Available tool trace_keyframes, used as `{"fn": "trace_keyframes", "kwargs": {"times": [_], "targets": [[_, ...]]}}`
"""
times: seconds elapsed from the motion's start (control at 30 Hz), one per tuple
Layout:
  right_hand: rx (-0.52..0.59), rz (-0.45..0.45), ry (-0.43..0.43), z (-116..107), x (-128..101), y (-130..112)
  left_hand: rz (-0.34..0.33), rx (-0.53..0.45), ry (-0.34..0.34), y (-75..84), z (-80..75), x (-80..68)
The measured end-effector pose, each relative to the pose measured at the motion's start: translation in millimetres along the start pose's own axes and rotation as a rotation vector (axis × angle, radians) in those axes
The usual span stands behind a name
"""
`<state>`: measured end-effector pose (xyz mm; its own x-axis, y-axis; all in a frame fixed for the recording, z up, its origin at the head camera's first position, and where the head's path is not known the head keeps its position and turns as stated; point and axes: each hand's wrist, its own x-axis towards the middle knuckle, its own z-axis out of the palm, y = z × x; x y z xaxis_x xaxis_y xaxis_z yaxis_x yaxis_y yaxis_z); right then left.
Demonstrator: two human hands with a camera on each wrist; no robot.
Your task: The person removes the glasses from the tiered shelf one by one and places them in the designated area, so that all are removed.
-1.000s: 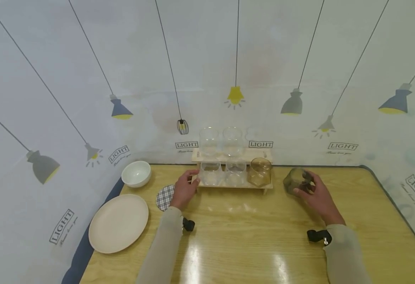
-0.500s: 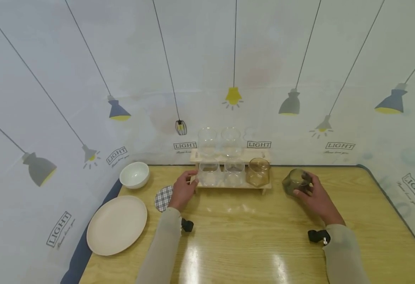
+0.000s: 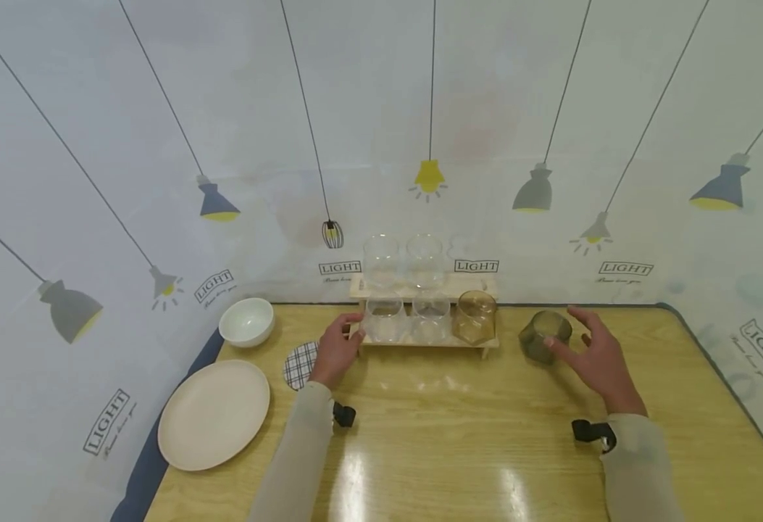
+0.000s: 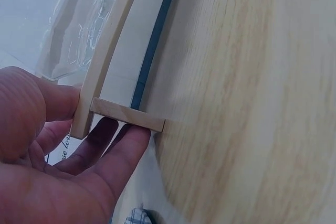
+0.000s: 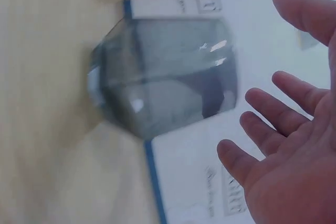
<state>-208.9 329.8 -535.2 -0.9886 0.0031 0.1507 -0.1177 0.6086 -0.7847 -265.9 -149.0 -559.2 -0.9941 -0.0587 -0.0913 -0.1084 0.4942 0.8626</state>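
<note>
My left hand [image 3: 338, 351] holds the left end of a two-tier wooden rack [image 3: 433, 342]. In the left wrist view its thumb [image 4: 58, 100] lies against the shelf's end and the other fingers touch the leg. Several clear glasses stand on the rack, among them a front-left glass [image 3: 385, 322]. An amber glass [image 3: 475, 317] occupies the lower tier's right end. Right of the rack, a smoky grey glass [image 3: 540, 341] sits upright on the table. Beside it my right hand [image 3: 603, 362] is spread; the right wrist view shows a gap between fingers and glass.
At left are a white bowl [image 3: 247, 322], a large pale plate [image 3: 214, 417] and a round checked coaster [image 3: 300, 365], partly behind the left hand. A wall printed with lamps rises behind the wooden table [image 3: 446, 449].
My right hand has let go of the grey glass, its fingers spreading and drawing back to the right. The glass stays in place. The left hand keeps its hold on the rack.
</note>
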Motion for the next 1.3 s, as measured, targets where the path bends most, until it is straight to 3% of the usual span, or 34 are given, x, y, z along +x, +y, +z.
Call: {"fn": "trace_keyframes", "kwargs": {"times": [0.27,0.6,0.87,1.1,1.3], "targets": [[0.011,-0.099,0.052,4.4,13.6,-52.3,0.010,-0.001,-0.011,0.5,-2.5,-1.4],[0.085,-0.202,0.061,37.3,48.0,-97.4,0.019,-0.068,-0.035,-6.3,-8.1,-0.1],[0.150,-0.278,0.028,59.9,69.1,-142.9,-0.018,-0.139,-0.040,-10.0,-8.0,2.3],[0.186,-0.223,-0.051,84.3,95.0,-175.0,-0.062,-0.185,-0.058,-3.9,-6.4,3.6],[0.148,-0.126,-0.084,105.7,121.4,-183.6,-0.072,-0.164,-0.059,1.9,-5.5,4.7]]}}
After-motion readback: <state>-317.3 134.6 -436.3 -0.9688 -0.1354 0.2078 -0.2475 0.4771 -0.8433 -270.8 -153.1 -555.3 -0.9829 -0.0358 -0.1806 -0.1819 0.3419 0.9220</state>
